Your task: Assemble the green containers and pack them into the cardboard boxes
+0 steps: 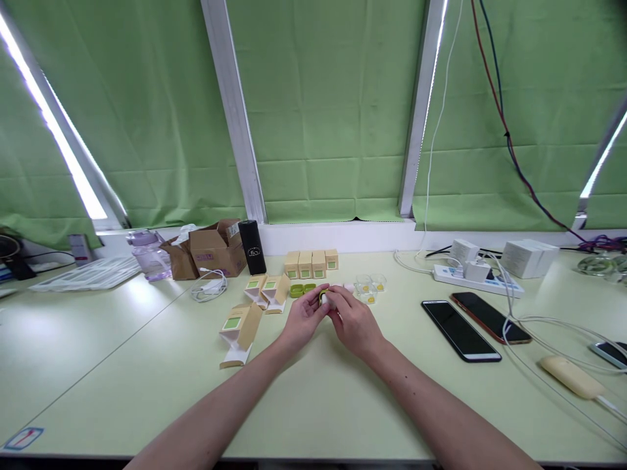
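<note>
My left hand (302, 321) and my right hand (355, 321) meet over the middle of the table. Both sets of fingertips are closed around a small round white piece (324, 298) with a dark and yellow-green rim; fingers cover most of it, and its kind cannot be made out. Just behind my left fingers lie small green open cases (296, 290). Beyond my right hand are several clear little cups (371, 284) with yellow bits inside. To the left stand opened kraft cartons, one nearer me (241, 326) and two behind it (275, 291).
Several closed kraft boxes (305, 264) line up at the back. A black cylinder (252, 247), brown cardboard box (215, 251) and purple bottle (151, 256) stand left. On the right lie phones (460, 331), a power strip (443, 273), loose white cables and a cream-coloured device (571, 376).
</note>
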The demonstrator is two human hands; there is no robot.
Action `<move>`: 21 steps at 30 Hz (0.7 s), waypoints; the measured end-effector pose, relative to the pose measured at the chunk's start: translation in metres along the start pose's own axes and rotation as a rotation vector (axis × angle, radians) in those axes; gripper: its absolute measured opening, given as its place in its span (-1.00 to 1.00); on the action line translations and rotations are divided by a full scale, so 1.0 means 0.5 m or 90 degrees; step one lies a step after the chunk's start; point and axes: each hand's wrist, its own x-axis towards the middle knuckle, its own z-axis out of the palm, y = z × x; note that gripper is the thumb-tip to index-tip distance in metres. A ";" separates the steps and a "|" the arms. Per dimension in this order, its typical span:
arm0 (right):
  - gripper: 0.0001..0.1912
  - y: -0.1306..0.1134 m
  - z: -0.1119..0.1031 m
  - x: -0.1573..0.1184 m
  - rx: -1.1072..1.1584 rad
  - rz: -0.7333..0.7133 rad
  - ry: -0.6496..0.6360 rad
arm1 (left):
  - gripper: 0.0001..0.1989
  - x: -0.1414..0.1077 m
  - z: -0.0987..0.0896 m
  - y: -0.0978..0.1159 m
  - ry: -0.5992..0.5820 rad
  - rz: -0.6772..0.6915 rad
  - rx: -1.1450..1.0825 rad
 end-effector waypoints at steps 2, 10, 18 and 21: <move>-0.56 0.001 -0.001 0.000 0.025 -0.001 0.000 | -0.39 -0.001 0.001 0.002 -0.002 -0.006 -0.006; -0.46 0.004 -0.002 0.000 0.132 0.045 -0.007 | -0.32 0.001 0.000 0.006 0.005 -0.024 -0.050; -0.61 0.005 -0.003 -0.002 0.124 0.107 -0.032 | -0.30 -0.001 0.001 0.014 0.002 -0.031 -0.043; -0.63 0.002 -0.005 0.000 0.164 0.171 -0.036 | -0.36 -0.003 -0.004 0.022 0.017 -0.030 -0.005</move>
